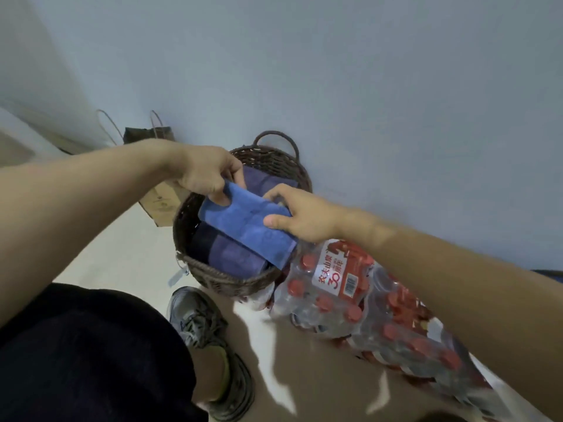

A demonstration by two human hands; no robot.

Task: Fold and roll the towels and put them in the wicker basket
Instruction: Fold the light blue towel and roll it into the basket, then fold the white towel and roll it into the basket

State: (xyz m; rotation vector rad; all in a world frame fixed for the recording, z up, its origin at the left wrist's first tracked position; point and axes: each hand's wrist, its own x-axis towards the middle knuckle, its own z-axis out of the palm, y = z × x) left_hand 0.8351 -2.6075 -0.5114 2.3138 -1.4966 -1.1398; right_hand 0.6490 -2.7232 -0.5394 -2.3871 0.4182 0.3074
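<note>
Floor basket [213, 277]: blue towel [243, 223] between hands.

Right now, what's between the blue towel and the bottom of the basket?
In the head view, darker purple rolled towels lie under the blue towel inside the wicker basket; its bottom is hidden.

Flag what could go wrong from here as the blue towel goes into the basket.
1. The bright blue rolled towel, held by the left hand and right hand, overhangs the dark brown wicker basket rim; it may slip out.
2. Purple rolled towels already fill the basket, so pushing may unroll it.
3. The shrink-wrapped pack of red-capped water bottles crowds the right hand.
</note>
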